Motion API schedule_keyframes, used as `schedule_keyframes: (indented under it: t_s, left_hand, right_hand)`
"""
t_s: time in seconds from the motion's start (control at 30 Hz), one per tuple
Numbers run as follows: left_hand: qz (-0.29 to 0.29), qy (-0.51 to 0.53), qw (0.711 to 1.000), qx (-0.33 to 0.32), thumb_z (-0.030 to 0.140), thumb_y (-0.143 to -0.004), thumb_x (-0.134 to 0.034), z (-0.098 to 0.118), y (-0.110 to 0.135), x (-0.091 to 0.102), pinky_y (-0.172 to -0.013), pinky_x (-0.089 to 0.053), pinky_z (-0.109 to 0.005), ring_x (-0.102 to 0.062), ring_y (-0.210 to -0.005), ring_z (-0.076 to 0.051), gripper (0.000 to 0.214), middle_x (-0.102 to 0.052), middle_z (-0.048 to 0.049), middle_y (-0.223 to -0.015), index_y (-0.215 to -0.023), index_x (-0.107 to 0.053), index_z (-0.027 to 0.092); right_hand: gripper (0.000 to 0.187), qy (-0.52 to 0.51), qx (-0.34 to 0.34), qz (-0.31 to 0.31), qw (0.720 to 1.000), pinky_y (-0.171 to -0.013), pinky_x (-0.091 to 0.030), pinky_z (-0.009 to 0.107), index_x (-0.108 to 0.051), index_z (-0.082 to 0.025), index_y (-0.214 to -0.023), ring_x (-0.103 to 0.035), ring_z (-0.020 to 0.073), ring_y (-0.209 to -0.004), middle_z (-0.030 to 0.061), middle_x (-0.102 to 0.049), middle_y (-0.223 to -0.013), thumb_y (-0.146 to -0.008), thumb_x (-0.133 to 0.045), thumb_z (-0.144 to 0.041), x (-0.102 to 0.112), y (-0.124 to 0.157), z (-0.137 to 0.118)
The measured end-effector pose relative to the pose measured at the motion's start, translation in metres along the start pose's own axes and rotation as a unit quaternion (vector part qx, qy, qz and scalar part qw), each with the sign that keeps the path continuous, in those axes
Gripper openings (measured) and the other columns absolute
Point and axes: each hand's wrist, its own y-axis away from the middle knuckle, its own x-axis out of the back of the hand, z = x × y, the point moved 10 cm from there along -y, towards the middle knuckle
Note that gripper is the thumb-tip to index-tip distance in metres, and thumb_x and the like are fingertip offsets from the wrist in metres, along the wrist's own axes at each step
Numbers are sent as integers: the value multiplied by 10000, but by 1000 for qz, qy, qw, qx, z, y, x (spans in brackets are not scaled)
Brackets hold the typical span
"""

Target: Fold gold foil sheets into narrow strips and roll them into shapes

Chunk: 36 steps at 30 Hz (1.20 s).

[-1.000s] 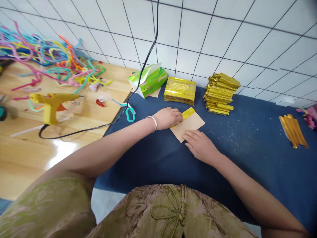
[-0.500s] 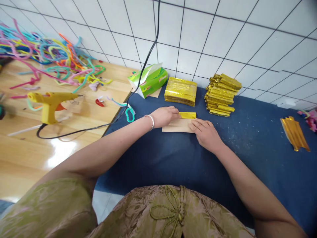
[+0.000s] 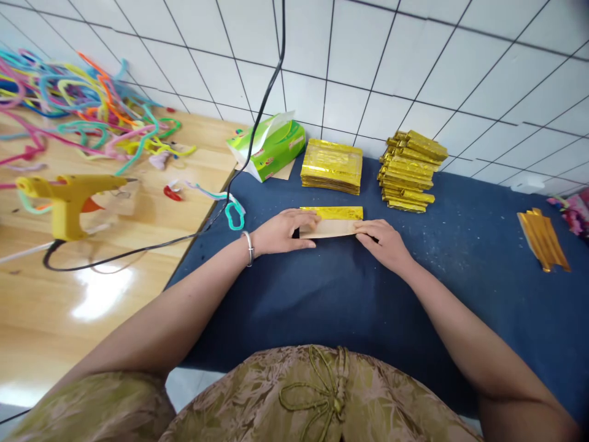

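1. The paper (image 3: 332, 229), folded brown with a gold strip (image 3: 335, 213) along its far edge, lies flat on the blue cloth (image 3: 322, 294).
2. The left hand (image 3: 280, 232) covers its left end, fingers on top.
3. The right hand (image 3: 384, 242) touches its right end with the fingertips.
4. Whether either hand pinches the paper or only presses it cannot be told.
5. Behind it sit a flat gold stack (image 3: 332, 167) and a folded gold pile (image 3: 407, 172).

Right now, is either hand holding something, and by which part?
The folded paper lies on the blue cloth. The left hand is on its left end, the right hand on its right end. Pinched or only pressed cannot be told.
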Motion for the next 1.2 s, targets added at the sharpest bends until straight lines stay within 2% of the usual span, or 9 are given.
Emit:
schedule_keyframes:
  t_s: [0.13, 0.27, 0.37, 0.5, 0.77, 0.87, 1.03, 1.2]
  left_hand:
    - [63, 21, 998, 13, 372, -938, -430, 0, -2, 8, -1025, -416, -371, -560, -1155, -183, 308, -638, -77, -1181, -1080, -611, 167]
    - [110, 41, 991, 62, 369, -949, -398, -10, -2, 14, -967, -461, -335, -598, -1059, -171, 334, -673, -67, -1085, -1034, -647, 164]
    - [133, 48, 985, 98, 375, -945, -406, -16, -2, 16, -926, -479, -317, -615, -989, -162, 337, -688, -55, -1016, -938, -675, 172]
    - [142, 21, 984, 104, 342, -931, -447, -15, -5, 15, -903, -477, -315, -611, -936, -154, 290, -685, -40, -941, -845, -665, 171]
    - [150, -58, 979, 127, 283, -809, -626, -19, -6, 14, -860, -472, -343, -562, -902, -177, 173, -610, -45, -901, -713, -545, 163]
    - [152, -76, 974, 146, 272, -782, -657, -19, -4, 15, -815, -470, -339, -540, -862, -181, 179, -581, -38, -862, -741, -514, 172]
    - [147, -94, 971, 162, 250, -797, -642, -20, -1, 14, -788, -466, -337, -532, -856, -189, 183, -578, -38, -896, -927, -533, 184]
    - [133, -91, 981, 106, 225, -864, -558, -16, -2, 8, -889, -454, -374, -545, -979, -205, 212, -612, -65, -1021, -1071, -593, 191]
  right_hand:
    - [251, -22, -34, 4, 999, -868, -411, 356, -676, -229, -823, -621, 180, -928, 13, -711, -953, -910, -473, -350, 1, -12, 5]
    - [266, -19, -73, 49, 996, -809, -408, 332, -636, -216, -721, -597, 175, -833, 12, -685, -827, -893, -482, -350, 2, -17, 12]
    - [220, -4, -90, 75, 993, -788, -405, 325, -633, -222, -731, -575, 176, -798, 9, -663, -792, -867, -516, -350, 0, -16, 15]
    - [175, 22, -112, 89, 990, -743, -401, 317, -619, -220, -745, -554, 181, -781, 16, -641, -797, -841, -551, -351, -2, -16, 19]
    - [175, 62, -128, 86, 986, -697, -380, 308, -563, -220, -727, -520, 183, -746, 16, -594, -766, -811, -589, -371, -4, -17, 25]
    - [182, 68, -125, 85, 986, -693, -377, 306, -551, -218, -737, -517, 183, -748, 17, -590, -775, -817, -588, -378, -4, -17, 25]
    - [183, 74, -124, 84, 986, -694, -378, 307, -538, -217, -743, -518, 185, -746, 21, -577, -771, -834, -564, -374, -4, -16, 24]
    - [151, 66, -128, 89, 986, -710, -397, 313, -532, -220, -749, -526, 185, -751, 19, -574, -768, -817, -577, -347, -3, -16, 24]
